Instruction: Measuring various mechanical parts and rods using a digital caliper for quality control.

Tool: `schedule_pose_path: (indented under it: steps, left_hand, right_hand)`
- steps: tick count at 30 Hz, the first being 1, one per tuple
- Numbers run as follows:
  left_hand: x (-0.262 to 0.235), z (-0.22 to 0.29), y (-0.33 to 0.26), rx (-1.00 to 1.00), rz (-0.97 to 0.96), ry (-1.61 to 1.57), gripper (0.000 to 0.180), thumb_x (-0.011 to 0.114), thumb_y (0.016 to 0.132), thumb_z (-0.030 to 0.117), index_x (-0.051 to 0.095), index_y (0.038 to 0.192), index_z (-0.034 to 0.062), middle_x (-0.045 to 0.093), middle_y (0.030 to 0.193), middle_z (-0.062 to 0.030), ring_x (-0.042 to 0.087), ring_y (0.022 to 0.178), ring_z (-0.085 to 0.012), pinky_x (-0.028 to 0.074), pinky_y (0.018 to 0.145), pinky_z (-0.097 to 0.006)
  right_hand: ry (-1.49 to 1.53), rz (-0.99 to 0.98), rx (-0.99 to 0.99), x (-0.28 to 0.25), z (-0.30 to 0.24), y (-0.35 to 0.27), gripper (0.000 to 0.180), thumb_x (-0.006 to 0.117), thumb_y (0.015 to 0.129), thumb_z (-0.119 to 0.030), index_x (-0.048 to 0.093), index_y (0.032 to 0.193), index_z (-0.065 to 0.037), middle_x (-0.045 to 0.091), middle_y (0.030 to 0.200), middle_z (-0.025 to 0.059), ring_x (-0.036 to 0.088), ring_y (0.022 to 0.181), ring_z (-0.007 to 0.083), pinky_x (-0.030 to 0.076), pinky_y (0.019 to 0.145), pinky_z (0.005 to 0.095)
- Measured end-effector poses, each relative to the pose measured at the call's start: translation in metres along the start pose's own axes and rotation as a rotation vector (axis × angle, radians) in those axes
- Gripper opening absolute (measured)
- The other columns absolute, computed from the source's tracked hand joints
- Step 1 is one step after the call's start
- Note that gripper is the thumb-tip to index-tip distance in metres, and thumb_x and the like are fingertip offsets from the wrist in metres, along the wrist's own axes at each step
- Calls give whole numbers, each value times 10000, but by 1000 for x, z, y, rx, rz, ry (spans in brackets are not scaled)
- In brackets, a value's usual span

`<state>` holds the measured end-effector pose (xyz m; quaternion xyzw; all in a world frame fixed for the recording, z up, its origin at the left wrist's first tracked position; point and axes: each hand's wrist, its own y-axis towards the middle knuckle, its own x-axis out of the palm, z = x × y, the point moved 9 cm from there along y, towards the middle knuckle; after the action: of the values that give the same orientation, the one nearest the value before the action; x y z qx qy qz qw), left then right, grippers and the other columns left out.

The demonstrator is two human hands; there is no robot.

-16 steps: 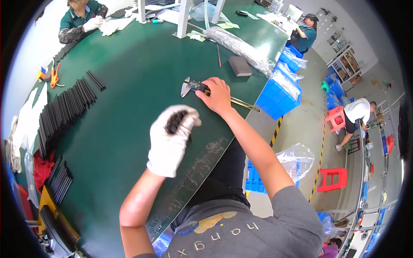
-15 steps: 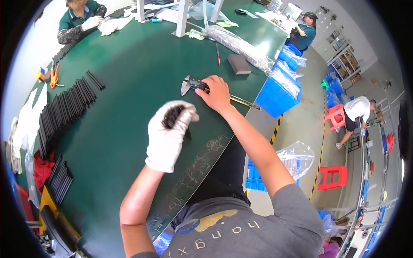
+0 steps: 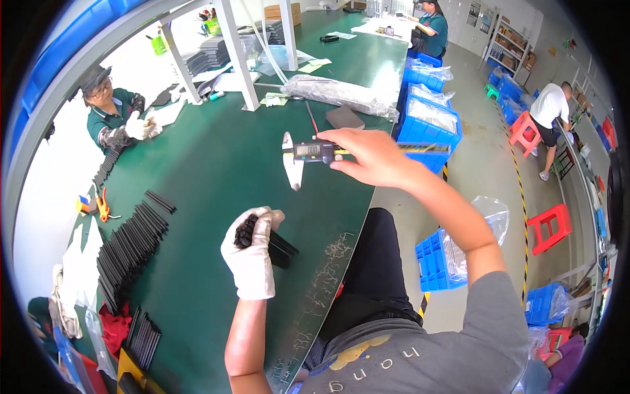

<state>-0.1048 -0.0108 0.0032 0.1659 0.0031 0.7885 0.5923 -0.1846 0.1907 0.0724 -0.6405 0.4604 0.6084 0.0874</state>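
Observation:
My left hand [image 3: 251, 261], in a white glove, is closed around a bundle of black rods [image 3: 282, 247]. Their ends cluster at the top of the fist, and the lengths stick out to its right. Bare and farther off, my right hand [image 3: 377, 156] grips a digital caliper [image 3: 315, 152] above the green table. The caliper's jaws look closed together, pointing left, with its beam running right past the table edge. A long row of black rods [image 3: 134, 246] lies on the table at the left, and a smaller group of rods [image 3: 144, 340] sits nearer me.
Beyond the caliper are a grey block [image 3: 344, 118] and a plastic-wrapped bundle [image 3: 338, 94]. Orange cutters [image 3: 103, 205] and a red cloth [image 3: 115, 326] lie at the left. Blue crates [image 3: 430, 125] stand along the table's right edge. Co-workers are at the far left, far end and right.
My right hand has raised the caliper off the table and turned it, its display now facing up. My left hand has tilted, showing more of the rods' length. The head view has shifted.

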Motion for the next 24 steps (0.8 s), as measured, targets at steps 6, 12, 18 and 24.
schedule_pose_path:
  steps: [6,12,18,24]
  left_hand:
    - [20,10,-23,23,-95,48,95,561,863,-30,597,949,-43,655,871,-121,643,831,-178,511,810,-283]
    - [30,13,-26,9,-215,85,175,568,868,-4,582,1037,-51,660,925,-136,635,862,-164,489,833,-271]
    - [26,7,-29,-1,-156,158,242,594,833,-49,609,1072,-13,659,976,-99,635,888,-146,498,793,-249]
    - [42,22,-36,180,-365,126,231,579,844,-50,583,1072,-19,668,926,-121,635,881,-170,482,843,-291]
  right_hand:
    - [87,84,78,-56,-16,-38,382,769,658,-206,642,989,-63,650,825,78,637,675,225,486,575,288]
    - [-76,147,-87,-48,-28,-46,422,793,591,-262,662,945,-71,611,702,48,586,574,200,441,501,278]
    - [-183,250,-275,-70,-63,-30,429,764,616,-353,653,954,-114,578,688,12,554,554,184,402,455,286]
    - [-12,118,-68,-51,-47,-25,390,745,677,-302,646,989,-90,532,649,21,523,499,158,382,441,267]
